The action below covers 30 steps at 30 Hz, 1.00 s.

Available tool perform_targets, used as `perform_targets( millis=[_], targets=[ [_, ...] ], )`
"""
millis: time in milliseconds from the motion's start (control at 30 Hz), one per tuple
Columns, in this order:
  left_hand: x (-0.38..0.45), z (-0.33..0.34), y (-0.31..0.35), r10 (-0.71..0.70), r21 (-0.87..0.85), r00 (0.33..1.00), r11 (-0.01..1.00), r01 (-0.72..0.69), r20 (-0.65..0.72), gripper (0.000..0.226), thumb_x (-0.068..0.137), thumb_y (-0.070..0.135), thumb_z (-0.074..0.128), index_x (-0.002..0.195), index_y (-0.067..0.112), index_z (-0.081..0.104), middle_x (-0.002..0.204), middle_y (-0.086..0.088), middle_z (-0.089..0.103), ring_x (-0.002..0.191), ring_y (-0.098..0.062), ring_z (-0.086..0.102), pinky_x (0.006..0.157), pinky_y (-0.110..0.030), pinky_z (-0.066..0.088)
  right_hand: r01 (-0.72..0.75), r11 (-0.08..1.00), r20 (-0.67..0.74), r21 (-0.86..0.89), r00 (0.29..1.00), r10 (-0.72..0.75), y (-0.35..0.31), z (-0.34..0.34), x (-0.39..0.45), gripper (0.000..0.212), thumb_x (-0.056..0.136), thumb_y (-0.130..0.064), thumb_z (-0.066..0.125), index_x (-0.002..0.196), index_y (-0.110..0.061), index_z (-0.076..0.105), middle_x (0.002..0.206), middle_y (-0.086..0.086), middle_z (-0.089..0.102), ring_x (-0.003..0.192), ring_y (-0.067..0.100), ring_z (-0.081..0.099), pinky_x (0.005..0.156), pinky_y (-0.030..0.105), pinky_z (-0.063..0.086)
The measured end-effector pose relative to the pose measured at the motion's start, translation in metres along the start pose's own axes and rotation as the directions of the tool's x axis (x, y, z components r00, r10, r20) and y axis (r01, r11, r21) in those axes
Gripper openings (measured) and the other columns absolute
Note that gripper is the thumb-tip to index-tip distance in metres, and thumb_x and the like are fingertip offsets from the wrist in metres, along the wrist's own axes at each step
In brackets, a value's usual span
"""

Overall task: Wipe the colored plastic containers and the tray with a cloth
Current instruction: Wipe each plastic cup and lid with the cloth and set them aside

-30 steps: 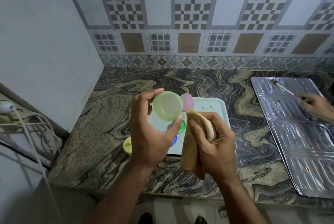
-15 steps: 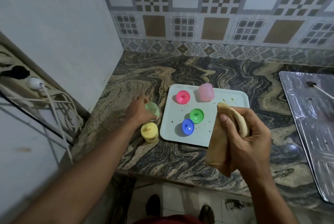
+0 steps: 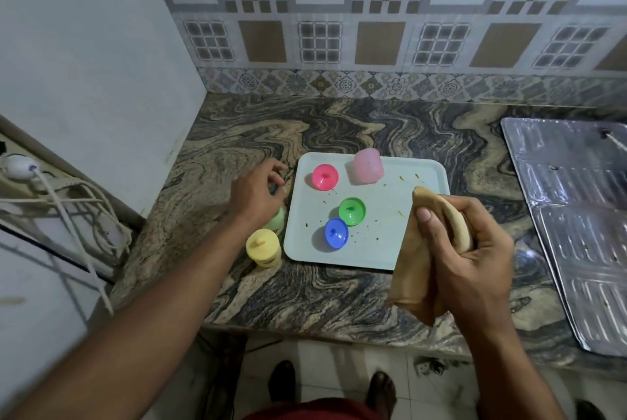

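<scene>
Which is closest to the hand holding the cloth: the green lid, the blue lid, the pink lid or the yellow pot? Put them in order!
From the right hand:
1. Green lid, mid-tray.
2. Blue lid, tray's near side.
3. Pink lid, tray's far left.
4. Yellow pot, off the tray, left.

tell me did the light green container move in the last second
Yes. The light green container went from held up over the tray down onto the counter left of it.

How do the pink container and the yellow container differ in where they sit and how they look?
The pink container stands on the tray, near its far edge; the yellow container stands on the counter, off the tray's near left corner. The pink one shows a plain, smooth top; the yellow one has a lid with a small knob. The pink one looks translucent, the yellow one opaque. Both are small plastic pots, untouched by either hand.
</scene>
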<state>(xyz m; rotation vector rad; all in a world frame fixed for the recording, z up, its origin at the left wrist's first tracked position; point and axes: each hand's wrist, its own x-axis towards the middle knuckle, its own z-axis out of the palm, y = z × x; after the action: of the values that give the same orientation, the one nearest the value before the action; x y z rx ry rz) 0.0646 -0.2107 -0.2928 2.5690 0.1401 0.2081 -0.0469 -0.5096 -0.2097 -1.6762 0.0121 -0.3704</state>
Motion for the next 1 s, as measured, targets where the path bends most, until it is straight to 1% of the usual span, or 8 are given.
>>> perform_targets(
  millis=[100, 300, 467, 633, 733, 833, 933, 1000],
  targets=[
    [0.005, 0.008, 0.023, 0.139, 0.012, 0.987, 0.990, -0.140, 0.085, 0.018, 0.082, 0.025, 0.084, 0.094, 0.029, 0.072, 0.075, 0.014, 0.066, 0.077, -0.011, 0.066, 0.093, -0.046, 0.052, -0.002, 1.000, -0.018, -0.014, 1.000, 0.001, 0.001, -0.006, 0.001, 0.010, 0.094, -0.008, 0.073, 0.102, -0.015, 0.073, 0.091, -0.007, 0.076, 0.082, 0.004, 0.069, 0.076, 0.020, 0.056],
    [0.020, 0.046, 0.045, 0.490, 0.129, 0.762, 0.800, -0.586, 0.424, 0.038, 0.080, 0.002, 0.077, 0.107, 0.028, 0.077, 0.114, 0.001, 0.053, 0.102, -0.021, 0.057, 0.094, -0.041, 0.046, -0.019, 1.000, -0.062, 0.015, 0.998, 0.020, 0.000, -0.020, -0.003, 0.009, 0.094, -0.009, 0.072, 0.103, -0.010, 0.073, 0.091, -0.001, 0.076, 0.082, 0.003, 0.068, 0.074, 0.017, 0.055],
    [0.032, 0.066, 0.049, 0.535, 0.153, 0.672, 0.713, -0.684, 0.512, 0.039, 0.078, 0.001, 0.078, 0.108, 0.028, 0.078, 0.121, -0.002, 0.054, 0.105, -0.025, 0.056, 0.081, -0.038, 0.047, -0.048, 0.999, -0.121, -0.005, 0.992, 0.047, 0.002, -0.035, -0.010, 0.008, 0.092, -0.011, 0.072, 0.100, -0.014, 0.072, 0.090, -0.011, 0.075, 0.080, -0.003, 0.067, 0.074, 0.013, 0.053],
    [0.041, 0.086, 0.042, 0.542, 0.159, 0.649, 0.689, -0.707, 0.534, 0.013, 0.085, 0.032, 0.083, 0.097, 0.033, 0.078, 0.119, 0.005, 0.051, 0.107, -0.023, 0.054, 0.091, -0.052, 0.051, -0.106, 0.994, -0.169, -0.004, 0.980, 0.104, 0.009, -0.050, -0.017, 0.010, 0.093, -0.014, 0.073, 0.103, -0.012, 0.073, 0.093, -0.001, 0.076, 0.082, 0.007, 0.069, 0.075, 0.022, 0.057],
    [0.044, 0.088, 0.044, 0.580, 0.153, 0.661, 0.686, -0.712, 0.477, 0.009, 0.082, 0.032, 0.084, 0.091, 0.031, 0.081, 0.114, 0.003, 0.059, 0.105, -0.027, 0.057, 0.097, -0.046, 0.043, -0.124, 0.992, -0.175, 0.010, 0.977, 0.124, 0.009, -0.052, -0.020, 0.008, 0.093, -0.014, 0.073, 0.101, -0.014, 0.072, 0.089, -0.004, 0.074, 0.080, 0.007, 0.068, 0.073, 0.022, 0.057],
    [0.046, 0.078, 0.058, 0.525, 0.090, 0.780, 0.807, -0.583, 0.339, 0.011, 0.084, 0.029, 0.084, 0.094, 0.027, 0.083, 0.105, 0.003, 0.071, 0.102, -0.026, 0.059, 0.092, -0.041, 0.037, -0.119, 0.993, -0.170, 0.024, 0.978, 0.121, 0.009, -0.049, -0.019, 0.009, 0.092, -0.015, 0.073, 0.100, -0.013, 0.072, 0.088, -0.008, 0.074, 0.079, 0.002, 0.068, 0.072, 0.017, 0.055],
    [0.045, 0.060, 0.074, 0.247, -0.186, 0.918, 0.963, -0.196, 0.309, 0.012, 0.081, 0.028, 0.089, 0.091, 0.025, 0.084, 0.091, 0.005, 0.080, 0.086, -0.015, 0.066, 0.084, -0.035, 0.049, -0.115, 0.993, -0.158, 0.036, 0.980, 0.119, 0.009, -0.043, -0.016, 0.010, 0.091, -0.016, 0.073, 0.100, -0.012, 0.072, 0.088, -0.010, 0.074, 0.080, 0.001, 0.067, 0.073, 0.016, 0.055],
    [0.039, 0.041, 0.086, 0.084, -0.504, 0.912, 0.852, 0.144, 0.402, 0.012, 0.080, 0.018, 0.091, 0.082, 0.026, 0.082, 0.086, 0.000, 0.079, 0.081, -0.018, 0.069, 0.084, -0.039, 0.055, -0.111, 0.993, -0.145, 0.045, 0.982, 0.117, 0.008, -0.037, -0.014, 0.008, 0.091, -0.016, 0.073, 0.099, -0.014, 0.072, 0.088, -0.010, 0.075, 0.080, 0.001, 0.067, 0.073, 0.017, 0.055]
  ],
)
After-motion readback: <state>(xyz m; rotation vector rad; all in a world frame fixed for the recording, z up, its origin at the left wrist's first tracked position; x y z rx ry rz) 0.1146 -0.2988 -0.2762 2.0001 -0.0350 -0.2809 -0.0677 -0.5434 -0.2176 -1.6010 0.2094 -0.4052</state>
